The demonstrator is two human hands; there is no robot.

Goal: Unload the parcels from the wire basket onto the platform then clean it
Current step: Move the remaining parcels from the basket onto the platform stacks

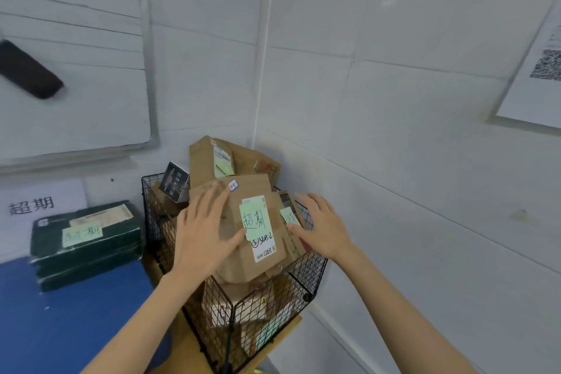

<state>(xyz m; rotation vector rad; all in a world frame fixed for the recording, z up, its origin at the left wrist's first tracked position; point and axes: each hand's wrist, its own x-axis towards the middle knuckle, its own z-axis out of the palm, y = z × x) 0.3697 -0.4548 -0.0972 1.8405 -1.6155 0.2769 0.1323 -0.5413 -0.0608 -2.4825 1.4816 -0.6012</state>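
A: Where's the top box (252,222)?
B: On the heap in the wire basket (306,279), green note reading 超期. The left hand (203,231) lies flat on it, fingers spread; the right hand (323,229) is open beside it, gripping nothing.

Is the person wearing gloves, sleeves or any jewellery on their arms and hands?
No. Both the left hand and right hand are bare, with no gloves, rings, watch or bracelets. Both forearms are uncovered as far as the picture's lower edge, so no sleeves show.
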